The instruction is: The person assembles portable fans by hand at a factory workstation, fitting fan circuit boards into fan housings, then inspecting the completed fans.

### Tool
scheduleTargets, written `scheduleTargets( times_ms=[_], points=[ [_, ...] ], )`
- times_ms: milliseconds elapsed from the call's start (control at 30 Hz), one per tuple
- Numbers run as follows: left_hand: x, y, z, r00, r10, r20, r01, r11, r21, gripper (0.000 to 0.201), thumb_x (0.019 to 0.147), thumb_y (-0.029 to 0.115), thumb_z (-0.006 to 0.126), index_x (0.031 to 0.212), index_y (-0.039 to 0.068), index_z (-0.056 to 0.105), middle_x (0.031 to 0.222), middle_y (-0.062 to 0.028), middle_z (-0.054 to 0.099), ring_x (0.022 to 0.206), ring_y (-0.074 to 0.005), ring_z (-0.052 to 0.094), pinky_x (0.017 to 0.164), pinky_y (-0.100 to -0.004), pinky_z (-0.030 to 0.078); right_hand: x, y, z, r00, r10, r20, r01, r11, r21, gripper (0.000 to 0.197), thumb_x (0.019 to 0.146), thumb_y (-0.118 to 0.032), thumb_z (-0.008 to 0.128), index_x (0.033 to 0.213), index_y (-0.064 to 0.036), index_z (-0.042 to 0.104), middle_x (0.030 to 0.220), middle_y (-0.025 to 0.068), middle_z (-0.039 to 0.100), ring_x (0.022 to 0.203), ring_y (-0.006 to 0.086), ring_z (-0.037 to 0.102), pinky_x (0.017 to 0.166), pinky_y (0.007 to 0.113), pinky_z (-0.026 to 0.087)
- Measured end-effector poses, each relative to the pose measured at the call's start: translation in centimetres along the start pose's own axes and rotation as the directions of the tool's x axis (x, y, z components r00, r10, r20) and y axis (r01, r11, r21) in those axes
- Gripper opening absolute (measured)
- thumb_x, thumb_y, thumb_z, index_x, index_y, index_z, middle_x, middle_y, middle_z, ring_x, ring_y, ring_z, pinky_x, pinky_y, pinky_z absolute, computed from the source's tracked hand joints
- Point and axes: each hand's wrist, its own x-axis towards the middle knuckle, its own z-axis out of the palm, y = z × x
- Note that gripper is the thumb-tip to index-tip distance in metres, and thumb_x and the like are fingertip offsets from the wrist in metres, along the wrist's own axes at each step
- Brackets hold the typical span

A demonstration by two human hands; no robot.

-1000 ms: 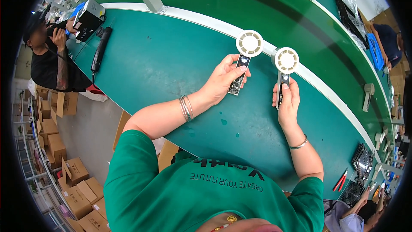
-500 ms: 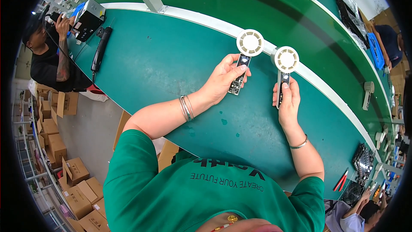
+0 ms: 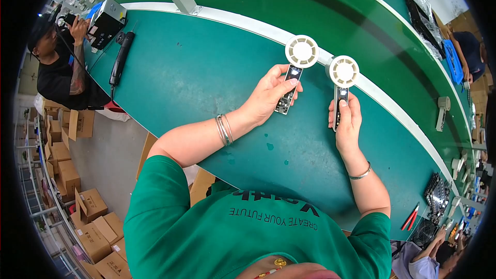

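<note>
While the worker's left hand (image 3: 268, 95) pinches one white handheld fan (image 3: 299, 58) between thumb and fingers by its opened handle, the right hand (image 3: 348, 119) grips a second fan (image 3: 343, 74) likewise, its thumb on the dark circuit board. From where I stand, both round heads point roughly toward twelve o'clock, side by side but apart, over the green tabletop (image 3: 206, 67). Reckoned from the hands, a black corded tool (image 3: 122, 59) lies at nine o'clock, red-handled pliers (image 3: 411, 218) at five, a pale fan (image 3: 443, 115) on the green belt (image 3: 268, 0) at three, and brown cartons (image 3: 94, 240) at eight.
</note>
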Motion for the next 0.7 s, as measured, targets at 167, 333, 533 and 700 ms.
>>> scheduleTargets(
  times_ms=[167, 333, 533, 700],
  points=[
    [-0.1, 0.3, 0.28, 1.0, -0.006, -0.001, 0.006, 1.0, 0.0, 0.04, 0.09, 0.021, 0.058, 0.121, 0.003, 0.038, 0.088, -0.0053, 0.057, 0.076, -0.0082, 0.053, 0.066, -0.0225, 0.047, -0.03, -0.14, -0.08, 1.0, -0.014, 0.002, 0.014, 1.0, -0.004, 0.023, 0.097, -0.023, 0.038, 0.109, -0.0048, 0.045, 0.078, 0.0024, 0.054, 0.056, 0.005, 0.047, 0.044, 0.018, 0.04],
    [-0.06, -0.05, 0.09, 1.0, -0.004, -0.005, 0.004, 1.0, -0.007, 0.04, 0.09, 0.021, 0.058, 0.121, 0.003, 0.039, 0.088, -0.0051, 0.057, 0.076, -0.0081, 0.052, 0.067, -0.0224, 0.046, -0.01, 0.18, -0.12, 1.0, -0.008, 0.005, 0.008, 1.0, -0.007, 0.024, 0.097, -0.023, 0.038, 0.109, -0.0045, 0.046, 0.078, 0.0028, 0.055, 0.056, 0.0051, 0.048, 0.044, 0.019, 0.04],
    [-0.16, 0.05, 0.19, 1.0, -0.003, -0.001, 0.003, 1.0, -0.005, 0.04, 0.09, 0.021, 0.058, 0.121, 0.003, 0.039, 0.087, -0.0053, 0.057, 0.076, -0.0084, 0.053, 0.066, -0.0226, 0.046, -0.12, -0.13, -0.14, 1.0, -0.007, 0.012, 0.007, 1.0, -0.006, 0.024, 0.097, -0.024, 0.039, 0.109, -0.0042, 0.046, 0.078, 0.0031, 0.055, 0.056, 0.0053, 0.048, 0.045, 0.019, 0.04],
    [-0.03, 0.08, 0.16, 1.0, 0.004, -0.007, -0.004, 1.0, 0.008, 0.035, 0.091, 0.019, 0.055, 0.119, 0.004, 0.039, 0.089, -0.0065, 0.059, 0.072, -0.0097, 0.055, 0.064, -0.0241, 0.048, -0.01, 0.0, -0.19, 1.0, -0.011, 0.01, 0.011, 1.0, -0.004, 0.024, 0.097, -0.024, 0.039, 0.109, -0.0039, 0.046, 0.078, 0.0032, 0.055, 0.056, 0.0055, 0.048, 0.045, 0.019, 0.04]
  ],
)
